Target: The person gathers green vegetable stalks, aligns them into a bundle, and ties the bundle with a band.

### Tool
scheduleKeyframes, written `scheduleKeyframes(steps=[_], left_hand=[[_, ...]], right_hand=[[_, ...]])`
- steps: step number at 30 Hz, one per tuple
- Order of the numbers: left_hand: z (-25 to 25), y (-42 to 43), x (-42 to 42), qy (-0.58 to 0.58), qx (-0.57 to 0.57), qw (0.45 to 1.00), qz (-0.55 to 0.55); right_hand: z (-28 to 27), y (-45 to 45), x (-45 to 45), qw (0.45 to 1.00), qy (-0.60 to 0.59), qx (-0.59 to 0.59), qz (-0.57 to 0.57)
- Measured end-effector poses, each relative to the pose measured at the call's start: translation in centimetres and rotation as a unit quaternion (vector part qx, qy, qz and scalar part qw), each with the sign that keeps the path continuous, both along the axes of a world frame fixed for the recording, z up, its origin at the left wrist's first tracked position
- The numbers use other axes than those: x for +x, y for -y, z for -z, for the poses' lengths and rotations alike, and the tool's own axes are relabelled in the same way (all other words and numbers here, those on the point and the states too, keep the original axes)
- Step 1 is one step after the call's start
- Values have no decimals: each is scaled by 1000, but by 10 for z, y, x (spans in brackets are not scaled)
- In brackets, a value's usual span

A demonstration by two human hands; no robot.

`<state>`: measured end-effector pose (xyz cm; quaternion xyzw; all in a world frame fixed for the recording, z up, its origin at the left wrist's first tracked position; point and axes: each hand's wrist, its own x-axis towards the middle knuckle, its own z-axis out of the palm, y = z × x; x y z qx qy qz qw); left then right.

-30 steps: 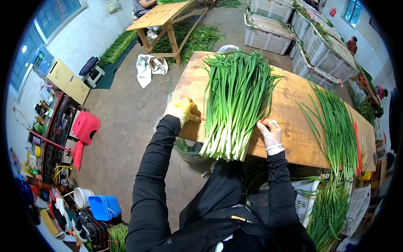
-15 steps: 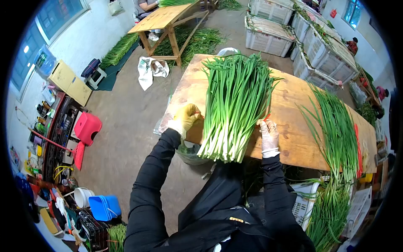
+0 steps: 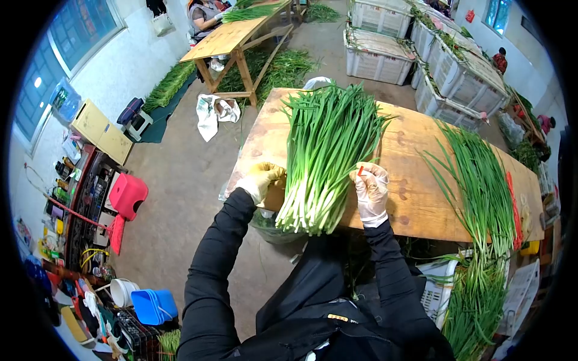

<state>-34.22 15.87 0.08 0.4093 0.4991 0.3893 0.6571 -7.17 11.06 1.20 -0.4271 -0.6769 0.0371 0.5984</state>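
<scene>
A thick bunch of long green stalks (image 3: pixel 331 144) lies on the wooden table (image 3: pixel 409 156), its pale cut ends toward me at the front edge. My left hand (image 3: pixel 264 179), in a yellowish glove, is closed just left of the bunch; what it grips is too small to make out. On the other side, my right hand (image 3: pixel 369 188), in a pale glove, pinches a red tie (image 3: pixel 360 171) beside the stalks. Whether the tie runs under the bunch is hidden.
More green stalks (image 3: pixel 481 186) and red ties (image 3: pixel 515 210) lie at the table's right end, above a white crate (image 3: pixel 438 289). White crates (image 3: pixel 379 57) are stacked at the back. A person (image 3: pixel 205 21) sits by another wooden table (image 3: pixel 226 37).
My right hand has risen from table level beside the bunch and turned, lifting the red tie's end. My left hand stays at the left side, curled more closed. The view has shifted slightly.
</scene>
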Motion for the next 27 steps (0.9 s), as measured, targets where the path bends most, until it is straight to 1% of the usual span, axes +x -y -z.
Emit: scheduleKeyframes(steps=[1,2,3,4,5,6,8,9,10,11,12,14,15,16,17,18,19,20,21,22,24,25,26,27], left_hand=[[-8,-1,3,64,3,998,19],[-17,-3,9,46,1,999,20],[-31,-4,18,-21,31,999,9],[-41,-8,27,-87,61,994,-2],[-46,-17,36,-232,116,965,26],[-47,-23,39,-237,190,952,36],[-42,-37,38,-257,247,932,61],[-46,-36,38,-258,248,932,63],[-49,-33,39,-243,272,926,97],[-49,-30,39,-228,295,919,131],[-39,-27,35,-228,291,920,134],[-14,-18,25,-174,159,967,92],[-31,-2,31,-21,46,999,6],[-33,0,24,67,6,996,-51],[-33,3,27,90,26,993,-64],[-38,11,35,110,41,990,-76],[-37,14,48,-79,156,984,-41],[-37,17,64,-263,267,927,-2],[-23,18,76,-373,501,779,-44],[-38,34,91,-455,490,740,-71],[-40,36,90,-457,491,740,-50],[-32,34,87,-458,490,740,-51],[-15,29,82,-448,468,762,-14],[-7,28,79,-438,444,782,23]], right_hand=[[-7,-4,-3,1000,24,15,-3],[-15,-10,-6,998,48,30,-5],[-24,-14,-13,997,61,37,-29],[-32,-24,-20,990,101,82,-52],[-43,-31,-26,983,124,93,-96],[-58,-35,-34,973,161,105,-125],[-86,-40,-40,961,213,105,-140],[-89,-46,-42,952,228,103,-174],[-89,-50,-42,942,243,101,-208],[-84,-48,-41,927,267,64,-255],[-77,-40,-44,934,236,-63,-262],[-34,-26,-39,906,349,-78,-226],[-25,-14,-36,928,317,-41,-192],[-18,-4,-31,945,285,-1,-159],[-13,6,-27,946,293,16,-136],[-10,12,-27,947,298,2,-117],[-13,14,-27,951,278,13,-133],[-18,12,-27,954,259,27,-148],[-17,6,-28,956,223,8,-190],[-18,10,-30,967,183,23,-173],[-13,13,-36,977,141,40,-154],[-23,14,-41,979,102,48,-173],[-32,12,-46,976,114,78,-170],[-32,6,-51,980,101,60,-162]])
